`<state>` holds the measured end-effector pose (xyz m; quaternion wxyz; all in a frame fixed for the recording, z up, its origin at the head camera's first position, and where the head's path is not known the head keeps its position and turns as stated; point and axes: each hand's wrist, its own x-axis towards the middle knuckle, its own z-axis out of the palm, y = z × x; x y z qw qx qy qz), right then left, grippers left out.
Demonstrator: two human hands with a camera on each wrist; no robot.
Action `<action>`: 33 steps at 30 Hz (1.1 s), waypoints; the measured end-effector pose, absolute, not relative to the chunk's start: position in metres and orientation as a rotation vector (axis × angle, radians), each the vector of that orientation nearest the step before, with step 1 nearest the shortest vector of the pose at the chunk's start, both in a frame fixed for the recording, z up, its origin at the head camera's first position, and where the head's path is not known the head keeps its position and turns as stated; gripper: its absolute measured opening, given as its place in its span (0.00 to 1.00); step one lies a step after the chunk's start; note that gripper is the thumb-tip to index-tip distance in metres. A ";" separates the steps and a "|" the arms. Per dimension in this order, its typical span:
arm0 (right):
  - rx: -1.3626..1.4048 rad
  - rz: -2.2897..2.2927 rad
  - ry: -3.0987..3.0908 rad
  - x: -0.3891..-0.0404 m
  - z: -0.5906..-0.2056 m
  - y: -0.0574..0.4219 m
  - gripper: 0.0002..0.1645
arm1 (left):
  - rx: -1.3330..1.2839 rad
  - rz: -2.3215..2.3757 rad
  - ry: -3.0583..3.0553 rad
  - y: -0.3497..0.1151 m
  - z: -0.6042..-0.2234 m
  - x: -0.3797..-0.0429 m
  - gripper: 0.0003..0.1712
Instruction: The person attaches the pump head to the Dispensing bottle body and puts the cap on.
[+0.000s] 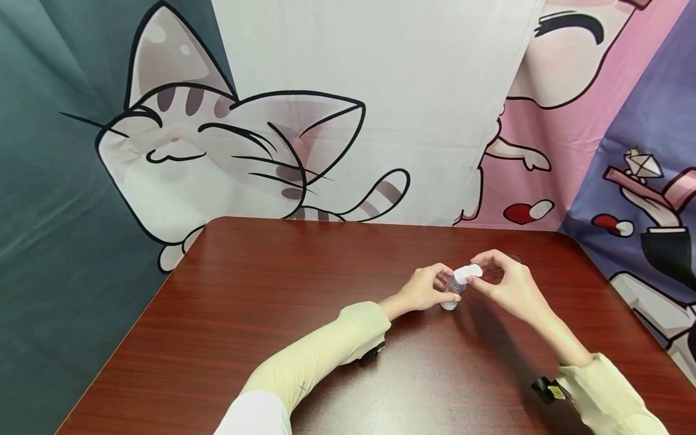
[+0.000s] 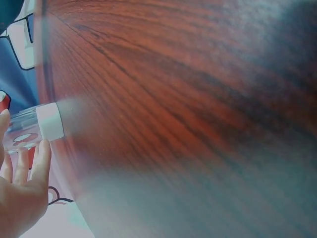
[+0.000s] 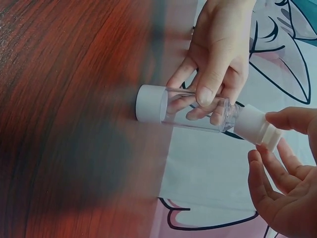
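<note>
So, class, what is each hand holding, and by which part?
Left hand: the bottle, by its clear body. Right hand: the white cap, by its outer end.

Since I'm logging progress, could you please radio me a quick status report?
Left hand holding clear bottle. Right hand pinching white top, tilted at the bottle's neck. Nothing visible obstructing either hand.

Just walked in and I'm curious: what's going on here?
At a brown table, a person's left hand grips a clear bottle with a white base, while their right hand pinches its white top. The top sits askew at the bottle's neck; I can't tell whether it is still fastened.
</note>
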<state>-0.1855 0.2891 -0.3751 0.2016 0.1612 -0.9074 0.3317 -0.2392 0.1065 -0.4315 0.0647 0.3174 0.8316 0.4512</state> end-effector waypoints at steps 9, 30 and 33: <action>0.460 0.950 -2.514 -0.188 -0.376 0.286 0.16 | 0.963 1.359 2.508 0.107 -0.432 -0.239 0.26; 0.518 1.039 -2.546 -0.191 -0.375 0.281 0.13 | 0.962 1.360 2.510 0.106 -0.433 -0.241 0.26; 0.521 1.049 -2.551 -0.192 -0.375 0.281 0.13 | 0.964 1.355 2.517 0.106 -0.433 -0.241 0.26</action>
